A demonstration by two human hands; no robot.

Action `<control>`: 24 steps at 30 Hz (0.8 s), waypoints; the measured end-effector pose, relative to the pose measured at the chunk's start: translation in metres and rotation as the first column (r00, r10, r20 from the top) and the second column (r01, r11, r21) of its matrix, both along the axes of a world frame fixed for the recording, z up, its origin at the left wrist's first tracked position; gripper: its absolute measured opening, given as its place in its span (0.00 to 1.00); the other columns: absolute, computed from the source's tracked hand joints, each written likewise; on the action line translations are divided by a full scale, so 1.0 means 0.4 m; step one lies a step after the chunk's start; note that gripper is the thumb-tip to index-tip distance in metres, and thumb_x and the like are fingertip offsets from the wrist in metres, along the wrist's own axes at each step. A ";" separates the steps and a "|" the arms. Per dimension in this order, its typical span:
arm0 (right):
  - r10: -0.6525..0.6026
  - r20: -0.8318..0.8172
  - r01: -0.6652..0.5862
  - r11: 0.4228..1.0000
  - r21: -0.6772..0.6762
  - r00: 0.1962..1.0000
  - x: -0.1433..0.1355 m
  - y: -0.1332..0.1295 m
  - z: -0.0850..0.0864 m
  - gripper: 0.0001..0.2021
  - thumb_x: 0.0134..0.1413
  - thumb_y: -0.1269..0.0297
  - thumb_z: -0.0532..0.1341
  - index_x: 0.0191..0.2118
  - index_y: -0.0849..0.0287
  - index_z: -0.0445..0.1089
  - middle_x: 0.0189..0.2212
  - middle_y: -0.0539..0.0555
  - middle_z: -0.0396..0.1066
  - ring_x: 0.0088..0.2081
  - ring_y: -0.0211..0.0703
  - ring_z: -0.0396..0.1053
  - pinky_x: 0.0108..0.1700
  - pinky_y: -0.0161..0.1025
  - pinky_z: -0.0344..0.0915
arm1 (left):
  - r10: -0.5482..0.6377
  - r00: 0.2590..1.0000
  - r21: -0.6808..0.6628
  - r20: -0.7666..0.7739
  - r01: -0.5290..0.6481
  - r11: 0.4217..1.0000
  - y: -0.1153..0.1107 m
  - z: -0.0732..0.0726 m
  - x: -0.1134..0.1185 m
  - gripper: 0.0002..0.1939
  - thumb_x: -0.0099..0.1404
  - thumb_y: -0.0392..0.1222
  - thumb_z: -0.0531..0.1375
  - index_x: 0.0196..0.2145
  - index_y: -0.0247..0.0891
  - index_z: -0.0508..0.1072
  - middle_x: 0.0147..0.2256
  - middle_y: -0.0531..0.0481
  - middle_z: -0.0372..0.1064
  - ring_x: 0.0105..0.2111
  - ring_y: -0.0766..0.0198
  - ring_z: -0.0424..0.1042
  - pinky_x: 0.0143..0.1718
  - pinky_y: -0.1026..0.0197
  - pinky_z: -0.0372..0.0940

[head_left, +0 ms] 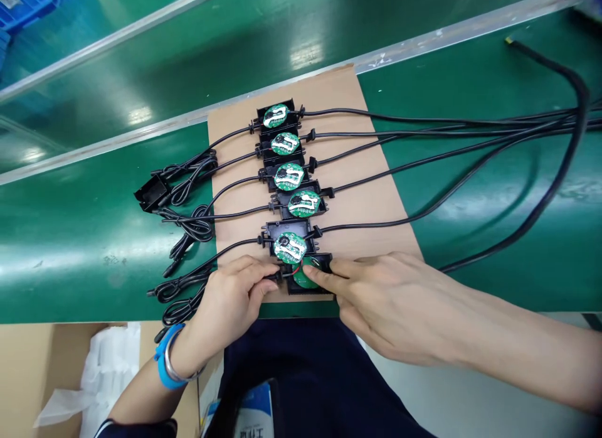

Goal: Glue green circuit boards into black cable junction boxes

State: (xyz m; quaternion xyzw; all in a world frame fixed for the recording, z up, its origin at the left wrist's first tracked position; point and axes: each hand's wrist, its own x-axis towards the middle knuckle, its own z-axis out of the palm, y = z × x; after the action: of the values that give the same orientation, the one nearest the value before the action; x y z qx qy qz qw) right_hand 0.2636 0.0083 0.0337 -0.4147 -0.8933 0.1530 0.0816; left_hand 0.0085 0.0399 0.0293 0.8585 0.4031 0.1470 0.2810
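Observation:
Closest to me on the cardboard sheet lies a black plastic case with a green circuit board in it. My left hand pinches the black cable at the case's left end. The index finger of my right hand presses on the board, its other fingers curled by the case's right end; whether they grip anything is hidden. A short red wire shows beside that fingertip. Just beyond, another round board with white paste rests tilted over its own black case.
Several more cases with boards form a column on the cardboard sheet. Coiled cables and a loose black case piece lie left; long black cables run right. A metal rail crosses the green bench.

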 end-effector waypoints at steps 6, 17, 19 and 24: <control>-0.037 -0.015 0.037 0.999 -0.023 0.999 -0.002 -0.002 -0.003 0.23 0.54 0.68 0.57 0.55 0.63 0.74 0.29 0.52 0.75 0.26 0.42 0.73 0.25 0.41 0.58 | 0.028 1.000 0.062 -0.005 -0.028 0.998 -0.007 0.007 0.024 0.06 0.70 0.34 0.58 0.41 0.35 0.76 0.36 0.47 0.78 0.35 0.61 0.78 0.36 0.60 0.75; -0.076 -0.123 0.070 0.996 -0.053 0.989 0.005 -0.004 -0.013 0.23 0.53 0.69 0.55 0.54 0.62 0.75 0.29 0.51 0.75 0.27 0.42 0.73 0.27 0.40 0.55 | 0.043 0.987 0.260 -0.155 -0.001 0.966 -0.031 0.004 0.047 0.08 0.70 0.32 0.55 0.40 0.36 0.74 0.32 0.49 0.75 0.31 0.62 0.75 0.32 0.61 0.71; -0.082 -0.135 0.076 0.996 -0.048 0.987 0.005 -0.006 -0.015 0.22 0.53 0.70 0.55 0.53 0.62 0.75 0.29 0.51 0.74 0.26 0.43 0.73 0.26 0.40 0.56 | 0.039 0.978 0.319 -0.207 0.030 0.947 -0.029 0.007 0.053 0.09 0.68 0.30 0.55 0.39 0.36 0.75 0.34 0.48 0.76 0.31 0.61 0.75 0.32 0.60 0.70; -0.076 -0.156 0.079 0.997 0.012 0.985 0.004 -0.010 -0.019 0.23 0.54 0.69 0.55 0.53 0.64 0.75 0.29 0.51 0.74 0.26 0.44 0.73 0.27 0.42 0.58 | 0.043 0.975 0.368 -0.219 0.041 0.929 -0.031 0.007 0.048 0.09 0.69 0.29 0.58 0.44 0.36 0.74 0.39 0.49 0.78 0.36 0.60 0.76 0.37 0.58 0.72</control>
State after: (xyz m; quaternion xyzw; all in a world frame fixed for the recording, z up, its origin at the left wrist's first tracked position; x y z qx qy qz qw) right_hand 0.2651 0.0042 0.0263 -0.4354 -0.8687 0.1733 0.1607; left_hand 0.0276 0.0273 0.0322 0.9068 0.3974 0.1233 0.0668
